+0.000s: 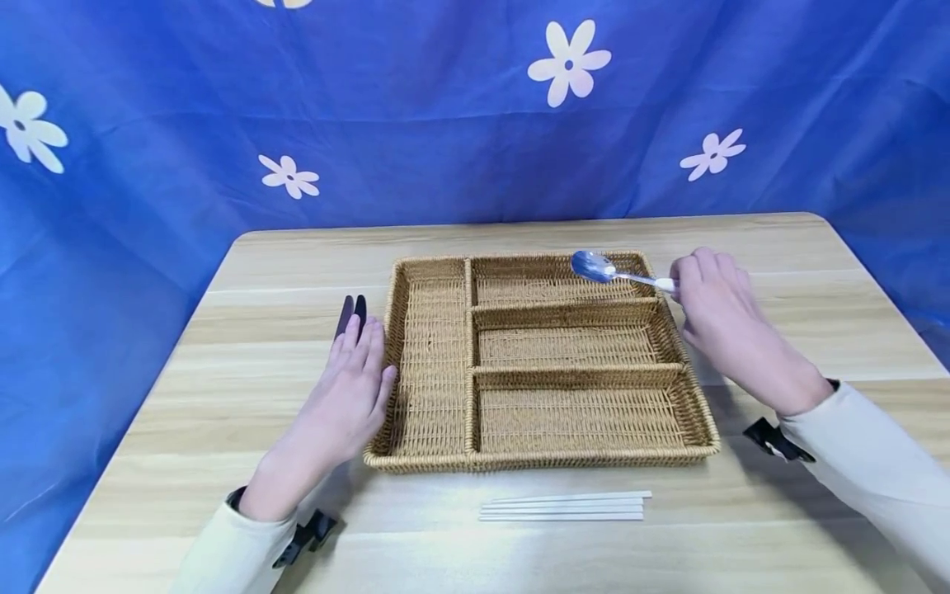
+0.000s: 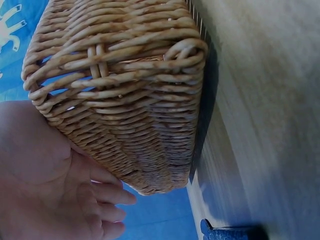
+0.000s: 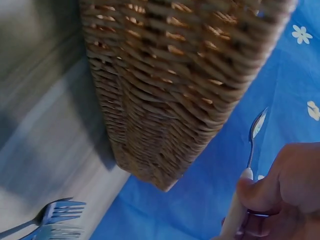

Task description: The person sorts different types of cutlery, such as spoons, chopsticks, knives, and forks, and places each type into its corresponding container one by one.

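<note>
Fingers of the right hand [image 1: 721, 312] grip the white-handled spoon [image 1: 592, 266], and it's up over the far right corner of the wicker tray [image 1: 564, 459], near the tabletop [image 1: 839, 330]'s far edge; the left hand [image 1: 337, 396], fingers straight, nothing grasped, touches the tray's left edge.

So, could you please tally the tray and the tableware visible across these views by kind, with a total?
Tray: 1
Spoon: 1
Forks: 2
Dark blades: 2
White sticks: 4
Total: 10
</note>
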Demonstrator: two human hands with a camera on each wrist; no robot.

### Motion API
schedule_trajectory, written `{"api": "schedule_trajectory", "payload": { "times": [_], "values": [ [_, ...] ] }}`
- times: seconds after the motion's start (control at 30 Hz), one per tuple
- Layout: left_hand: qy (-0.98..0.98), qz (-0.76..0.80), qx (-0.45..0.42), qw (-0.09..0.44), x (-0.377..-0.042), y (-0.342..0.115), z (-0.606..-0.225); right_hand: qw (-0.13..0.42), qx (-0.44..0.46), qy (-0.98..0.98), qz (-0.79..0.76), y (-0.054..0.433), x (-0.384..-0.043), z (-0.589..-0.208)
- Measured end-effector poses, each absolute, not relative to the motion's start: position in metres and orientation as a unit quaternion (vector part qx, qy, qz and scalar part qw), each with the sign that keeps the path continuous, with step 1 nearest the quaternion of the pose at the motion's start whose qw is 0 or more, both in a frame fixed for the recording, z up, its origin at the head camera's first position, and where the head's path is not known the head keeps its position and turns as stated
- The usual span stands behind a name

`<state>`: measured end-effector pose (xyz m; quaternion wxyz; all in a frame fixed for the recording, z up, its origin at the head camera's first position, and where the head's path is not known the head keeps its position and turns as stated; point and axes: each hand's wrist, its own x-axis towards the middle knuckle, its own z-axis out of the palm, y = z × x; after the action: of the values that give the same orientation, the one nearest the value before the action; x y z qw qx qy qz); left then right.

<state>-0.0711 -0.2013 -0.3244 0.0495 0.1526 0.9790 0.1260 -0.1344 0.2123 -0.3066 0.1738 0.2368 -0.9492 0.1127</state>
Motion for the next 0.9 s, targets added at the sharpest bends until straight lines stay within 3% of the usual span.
{"api": "schedule_trajectory", "payload": {
  "times": [0.9],
  "values": [
    [0.979,0.127,0.157,0.042,-0.072,-0.200,-0.328,0.089,0.301,-0.942,0.117,0.170,-0.192,-0.309]
  ]
}}
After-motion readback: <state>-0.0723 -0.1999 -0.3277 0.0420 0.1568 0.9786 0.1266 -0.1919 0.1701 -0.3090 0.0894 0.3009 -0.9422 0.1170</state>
